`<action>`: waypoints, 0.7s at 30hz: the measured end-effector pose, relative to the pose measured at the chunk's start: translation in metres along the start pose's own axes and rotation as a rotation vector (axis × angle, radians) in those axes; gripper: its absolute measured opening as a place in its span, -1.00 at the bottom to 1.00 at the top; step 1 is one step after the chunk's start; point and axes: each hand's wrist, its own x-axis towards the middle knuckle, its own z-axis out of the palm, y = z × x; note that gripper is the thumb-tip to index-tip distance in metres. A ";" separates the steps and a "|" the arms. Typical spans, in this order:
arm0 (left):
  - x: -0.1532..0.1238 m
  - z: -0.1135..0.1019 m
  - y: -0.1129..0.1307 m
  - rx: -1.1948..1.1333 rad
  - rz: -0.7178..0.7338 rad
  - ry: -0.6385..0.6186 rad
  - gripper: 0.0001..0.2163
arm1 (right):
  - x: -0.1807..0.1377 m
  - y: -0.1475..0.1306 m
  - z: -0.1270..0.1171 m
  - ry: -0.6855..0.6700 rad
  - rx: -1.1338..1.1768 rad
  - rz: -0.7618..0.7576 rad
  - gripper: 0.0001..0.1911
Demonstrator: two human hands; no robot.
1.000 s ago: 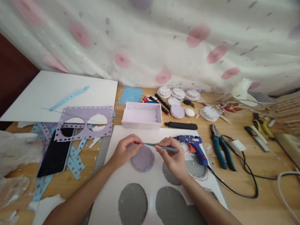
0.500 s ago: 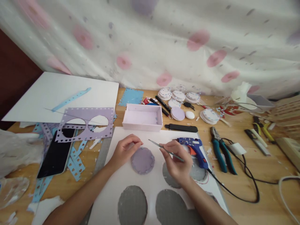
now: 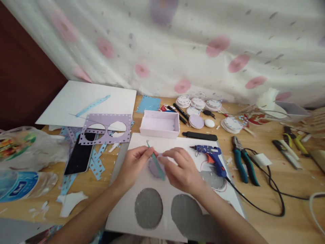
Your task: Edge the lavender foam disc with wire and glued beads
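Note:
A pair of teal tweezers [image 3: 158, 168] slants between my hands, slightly blurred, with its thin tip pointing away from me. My left hand [image 3: 134, 164] is closed, thumb and fingertips pinching the tweezers near the tip. My right hand [image 3: 181, 167] is curled shut close beside them; what its fingertips hold is too small and smeared to make out. Below the tweezers a scallop-edged purple disc [image 3: 151, 168] lies on the white board [image 3: 124, 217], partly covered by the tweezers and my right hand.
A blue glue gun [image 3: 209, 152] lies right of my hands, pliers [image 3: 241, 162] beyond it. Behind stand a pale box [image 3: 159, 132] and several stacked discs [image 3: 231, 124]. On the left are a phone [image 3: 80, 157], a cut-out purple sheet [image 3: 106, 118], paper scraps and a plastic bottle [image 3: 25, 184].
My right hand has moved left, bringing the tweezers to my left hand, whose fingers now pinch them. The tweezers have turned steeper. The whole view has shifted, showing more at the left.

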 end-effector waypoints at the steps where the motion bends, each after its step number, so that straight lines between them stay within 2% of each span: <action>1: -0.001 -0.004 0.001 0.061 0.022 -0.002 -0.73 | -0.008 0.002 -0.009 0.022 -0.040 0.089 -0.66; 4: -0.004 -0.018 0.005 0.251 0.114 -0.004 -0.72 | -0.047 0.016 -0.036 0.222 -0.210 0.384 -0.76; 5: -0.005 -0.022 0.005 0.293 0.139 -0.013 -0.72 | -0.062 0.021 -0.043 0.247 -0.326 0.516 -0.79; 7: -0.006 -0.028 0.004 0.346 0.162 -0.034 -0.70 | -0.091 0.033 -0.052 0.203 -0.543 0.742 -0.65; 10: -0.004 -0.035 -0.001 0.376 0.156 -0.054 -0.69 | -0.124 0.046 -0.050 0.000 -0.717 0.928 -0.37; 12: -0.002 -0.037 -0.006 0.369 0.147 -0.065 -0.68 | -0.135 0.051 -0.044 -0.140 -0.737 0.985 -0.33; 14: 0.002 -0.037 -0.011 0.353 0.135 -0.076 -0.68 | -0.137 0.055 -0.039 -0.212 -0.730 1.003 -0.36; 21: 0.015 -0.017 -0.012 0.226 0.112 -0.180 -0.67 | -0.115 0.063 -0.036 -0.216 -0.584 1.104 -0.53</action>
